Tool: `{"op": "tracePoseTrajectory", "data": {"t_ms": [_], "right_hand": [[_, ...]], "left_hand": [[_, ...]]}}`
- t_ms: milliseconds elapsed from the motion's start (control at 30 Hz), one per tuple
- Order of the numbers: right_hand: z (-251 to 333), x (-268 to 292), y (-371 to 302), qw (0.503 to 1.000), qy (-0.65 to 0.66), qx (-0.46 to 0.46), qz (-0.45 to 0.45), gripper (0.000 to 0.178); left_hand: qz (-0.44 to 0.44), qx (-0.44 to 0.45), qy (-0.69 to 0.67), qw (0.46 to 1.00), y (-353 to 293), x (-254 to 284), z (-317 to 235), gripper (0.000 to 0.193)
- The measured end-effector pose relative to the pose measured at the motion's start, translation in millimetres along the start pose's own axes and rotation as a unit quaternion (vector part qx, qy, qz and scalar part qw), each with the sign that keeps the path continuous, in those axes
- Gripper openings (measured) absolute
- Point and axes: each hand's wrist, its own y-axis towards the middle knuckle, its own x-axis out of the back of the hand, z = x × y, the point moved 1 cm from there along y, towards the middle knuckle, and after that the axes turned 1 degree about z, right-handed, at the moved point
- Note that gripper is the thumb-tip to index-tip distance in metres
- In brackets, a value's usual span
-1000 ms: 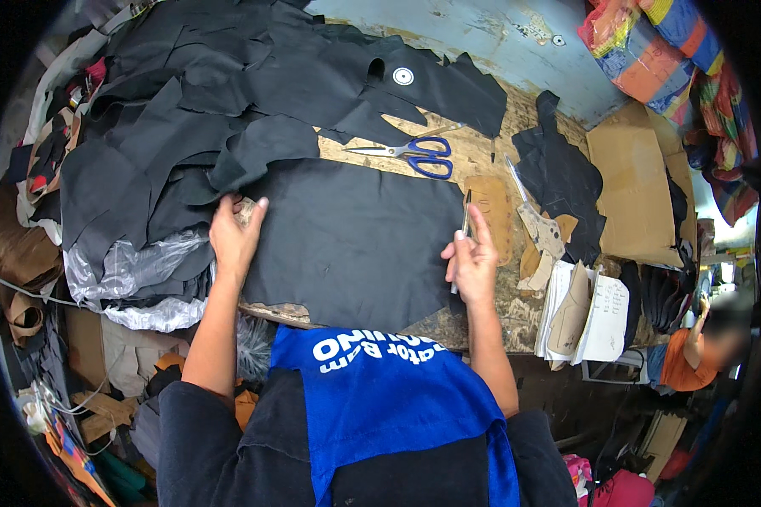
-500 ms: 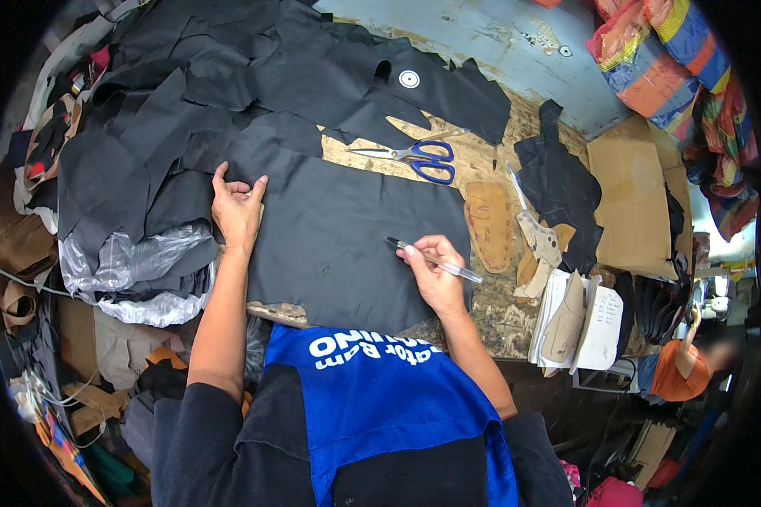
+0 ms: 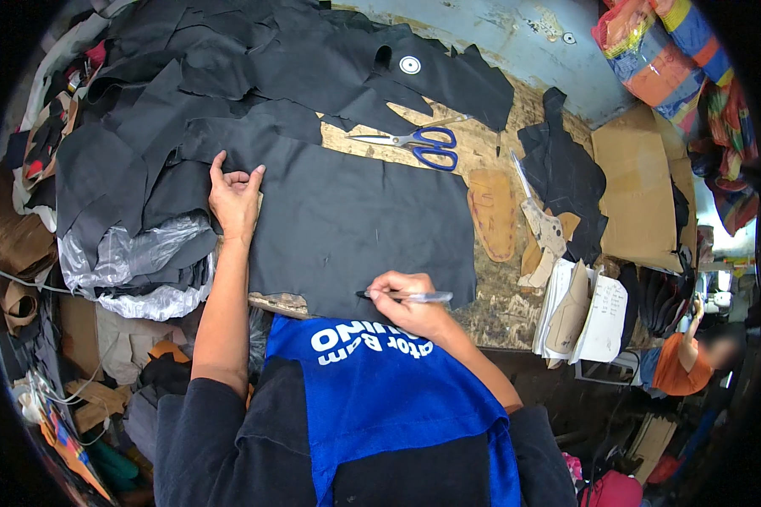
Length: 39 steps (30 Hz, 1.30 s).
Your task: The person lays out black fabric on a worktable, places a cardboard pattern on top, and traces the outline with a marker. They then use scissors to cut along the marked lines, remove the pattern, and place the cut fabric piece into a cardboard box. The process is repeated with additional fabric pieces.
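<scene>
A wide piece of black sheet material (image 3: 355,215), which looks like leather, lies across the table in front of me. My left hand (image 3: 235,201) rests at its left edge, thumb and fingers apart, pressing on the material. Near the sheet's front edge, my right hand (image 3: 407,302) grips a clear-barrelled pen (image 3: 431,297), its dark tip pointing left at the surface. Blue-handled scissors (image 3: 414,145) lie behind the sheet with blades toward the left. To the right is a tan sole-shaped template (image 3: 492,214).
More black pieces (image 3: 169,110) are heaped at the back left above a clear plastic bag (image 3: 135,266). On the right are a whitish cut-out template (image 3: 543,237), papers (image 3: 604,317) and a cardboard box (image 3: 638,190). A person in an orange top (image 3: 683,365) is farther right.
My right hand has moved left and nearer to me with the pen, from the sheet's right part to its front edge. My left hand has stayed in place.
</scene>
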Motion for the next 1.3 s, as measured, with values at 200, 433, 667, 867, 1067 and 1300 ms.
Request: {"op": "tracePoseTrajectory", "data": {"t_ms": [200,433,667,867,1067,1300], "right_hand": [[-2.8,21.3,-14.3,1.000,-0.016,-0.015,-0.005,0.005],[-38.8,127.5,-15.0,0.821,-0.332,-0.136,-0.445,0.036],[-46.9,149.1,-10.8,0.803,-0.373,-0.251,-0.390,0.050],[-59.4,166.3,-17.6,0.852,-0.055,-0.113,-0.509,0.035],[-57.2,109.7,-36.0,0.884,0.085,-0.148,-0.436,0.034],[-44.1,49.4,-17.7,0.904,-0.257,-0.143,-0.310,0.037]], "left_hand": [[0.027,-0.029,0.076,0.996,-3.3,3.2,-9.9,0.072],[0.109,-0.128,-0.104,0.980,-3.1,-7.5,-36.6,0.067],[0.083,-0.098,0.106,0.986,35.2,-2.1,-34.1,0.090],[0.089,-0.031,0.067,0.993,8.6,-6.4,-21.5,0.087],[0.187,0.078,-0.088,0.975,22.3,12.2,-20.0,0.075],[0.220,0.031,-0.156,0.962,14.7,4.9,-17.7,0.080]]}}
